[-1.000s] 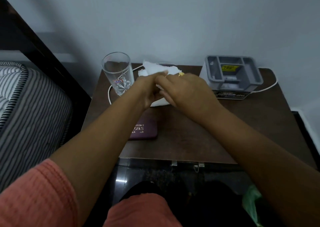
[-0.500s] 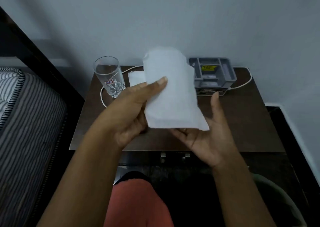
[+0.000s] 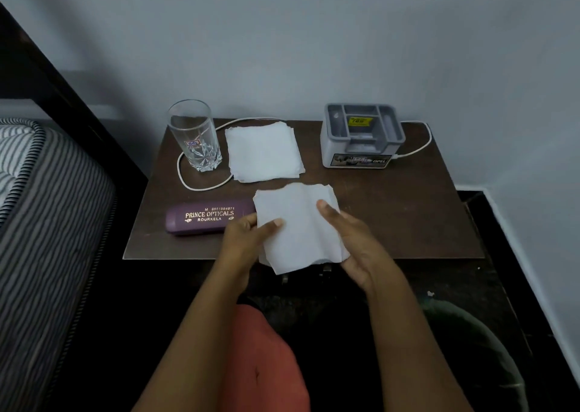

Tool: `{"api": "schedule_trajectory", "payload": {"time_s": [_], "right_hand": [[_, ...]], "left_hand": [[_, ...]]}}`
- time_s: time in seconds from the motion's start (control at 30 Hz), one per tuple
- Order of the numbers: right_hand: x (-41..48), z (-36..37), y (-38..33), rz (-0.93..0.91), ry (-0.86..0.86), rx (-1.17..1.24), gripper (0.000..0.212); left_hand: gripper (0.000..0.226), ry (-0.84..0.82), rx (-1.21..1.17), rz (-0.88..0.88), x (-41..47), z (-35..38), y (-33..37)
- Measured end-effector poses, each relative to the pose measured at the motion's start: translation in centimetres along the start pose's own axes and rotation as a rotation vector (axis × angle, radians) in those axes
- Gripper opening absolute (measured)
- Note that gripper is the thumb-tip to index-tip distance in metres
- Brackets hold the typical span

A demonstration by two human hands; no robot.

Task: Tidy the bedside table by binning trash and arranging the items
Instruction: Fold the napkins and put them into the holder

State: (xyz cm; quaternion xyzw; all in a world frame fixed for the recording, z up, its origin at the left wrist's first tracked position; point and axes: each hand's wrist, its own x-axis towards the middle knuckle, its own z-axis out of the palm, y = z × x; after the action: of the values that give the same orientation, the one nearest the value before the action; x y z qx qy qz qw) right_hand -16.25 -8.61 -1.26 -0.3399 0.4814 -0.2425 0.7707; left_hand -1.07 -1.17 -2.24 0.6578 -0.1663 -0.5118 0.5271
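Both my hands hold a white tissue (image 3: 298, 226) over the front edge of the dark wooden bedside table (image 3: 408, 217). My left hand (image 3: 248, 239) pinches its left side with thumb on top. My right hand (image 3: 354, 239) cups its right side. A second stack of white tissues (image 3: 263, 151) lies flat at the back of the table. A purple spectacle case (image 3: 207, 218) lies near the front left. A clear drinking glass (image 3: 194, 135) stands upright at the back left.
A grey organiser box (image 3: 361, 135) stands at the back right, with a white cable (image 3: 417, 147) running from it. Another white cable (image 3: 194, 182) loops around the glass. A striped mattress (image 3: 47, 207) is on the left. A green-lined bin (image 3: 477, 349) sits on the floor at lower right.
The tissue came down from in front of my face to just above the table's front edge. My right hand closed onto its right side. The spectacle case is now uncovered.
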Motion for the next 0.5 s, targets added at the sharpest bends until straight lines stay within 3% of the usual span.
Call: {"api": "schedule_trajectory", "payload": {"time_s": [0.27,0.5], "right_hand": [[1.4,-1.2,1.4,-0.042,0.237,-0.191,0.019],[2.1,-1.2,1.6,-0.079,0.308,-0.249,0.018]], "left_hand": [[0.007,0.171,0.083,0.056,1.7,0.2,-1.6],[0.043,0.238,0.323,0.107,2.3,0.7,-1.9]]}}
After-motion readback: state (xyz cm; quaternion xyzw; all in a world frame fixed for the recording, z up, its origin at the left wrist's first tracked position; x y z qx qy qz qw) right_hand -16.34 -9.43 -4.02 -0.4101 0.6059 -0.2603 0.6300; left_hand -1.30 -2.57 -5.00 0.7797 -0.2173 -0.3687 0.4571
